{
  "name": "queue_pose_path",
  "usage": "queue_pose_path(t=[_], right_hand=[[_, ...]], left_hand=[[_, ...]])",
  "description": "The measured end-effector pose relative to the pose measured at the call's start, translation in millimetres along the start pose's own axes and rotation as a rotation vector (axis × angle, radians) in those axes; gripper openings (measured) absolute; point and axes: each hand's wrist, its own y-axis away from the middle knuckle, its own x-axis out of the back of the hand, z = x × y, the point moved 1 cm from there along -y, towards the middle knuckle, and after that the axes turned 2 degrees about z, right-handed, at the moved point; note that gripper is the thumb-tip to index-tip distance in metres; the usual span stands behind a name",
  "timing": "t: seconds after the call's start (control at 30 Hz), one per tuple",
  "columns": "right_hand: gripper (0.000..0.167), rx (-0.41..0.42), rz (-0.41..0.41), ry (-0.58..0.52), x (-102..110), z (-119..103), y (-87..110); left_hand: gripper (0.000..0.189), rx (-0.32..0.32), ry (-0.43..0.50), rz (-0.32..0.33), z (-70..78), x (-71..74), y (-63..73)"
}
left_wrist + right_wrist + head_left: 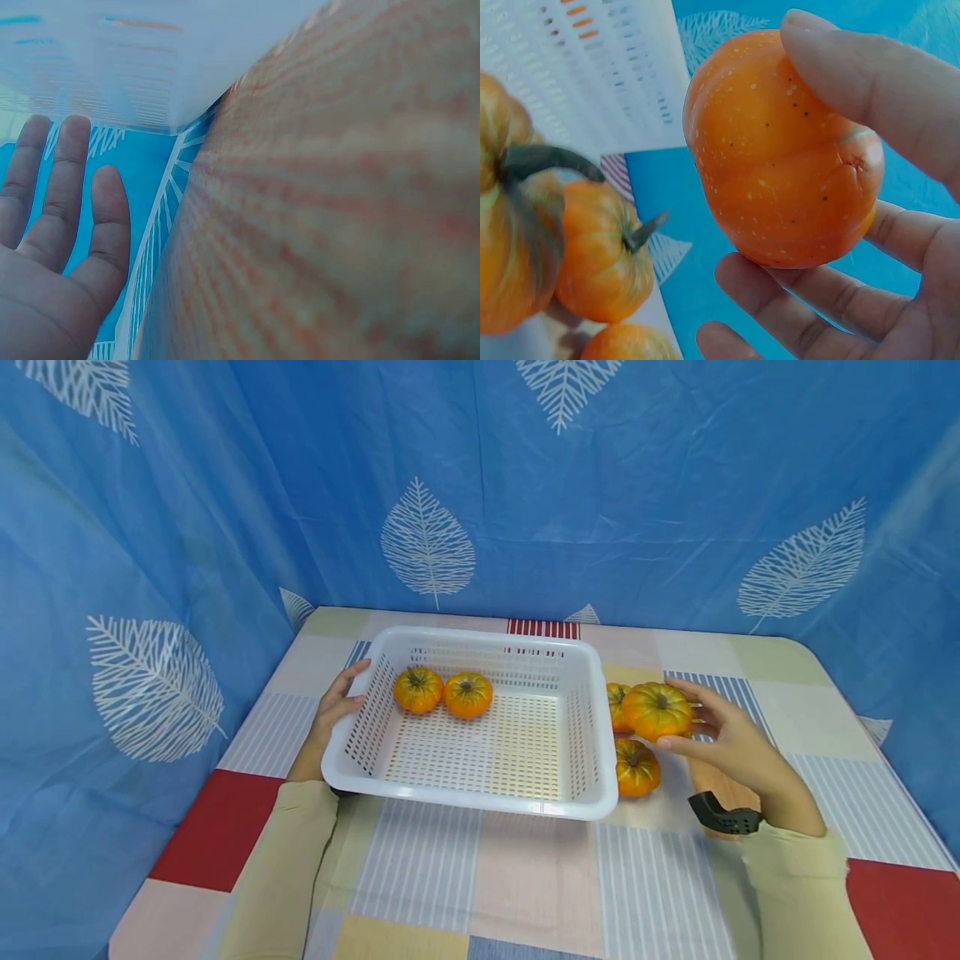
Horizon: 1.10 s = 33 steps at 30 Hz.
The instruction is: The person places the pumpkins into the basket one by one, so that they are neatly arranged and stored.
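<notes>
Two orange pumpkins [468,696] sit inside the white basket [465,801], close side by side, near its back left corner. The basket takes up the middle of the table [536,877], nearer the back edge than the front, its long sides running roughly along those edges.

The left hand [327,717] is at the basket's left rim, thumb and fingers apart, their tips at the outside of the rim. In the left wrist view three of its fingers stand nearly straight and spread, below the basket's slotted side; that view does not show whether they press on it. A blurred, brownish surface [360,195] fills the right of the same view, and I cannot tell what it is.

The right hand [726,742] pinches another orange pumpkin [657,713] between thumb and fingers, just off the basket's right rim, on the side toward the table's right edge. Partly behind it is a back pumpkin [616,703]; a front pumpkin [637,768] is beside the basket, toward its front right corner. Three pumpkins besides the pinched one show in the right wrist view.

A black strap [723,815] is at the right wrist. Both sleeves [802,885] are beige. Blue curtain [555,502] with white leaves hangs beyond the table's back edge.
</notes>
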Motion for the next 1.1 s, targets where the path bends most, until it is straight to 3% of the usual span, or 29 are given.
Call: queue_pose_path(t=[0.63, 0.9, 1.1], right_hand=[[0.084, 0.0, -0.094, -0.08, -21.2, -30.5, -35.1], [0.084, -0.001, -0.159, -0.036, -27.3, -50.1, -58.3], [0.083, 0.01, -0.199, -0.026, -33.3, -62.3, -74.5]], left_hand=[[0.063, -0.006, -0.003, 0.003, -0.3, 0.8, -0.5], [0.062, 0.022, 0.009, 0.044, -3.0, 0.7, -1.3], [0.062, 0.028, 0.013, 0.038, -3.3, 0.4, -1.1]])
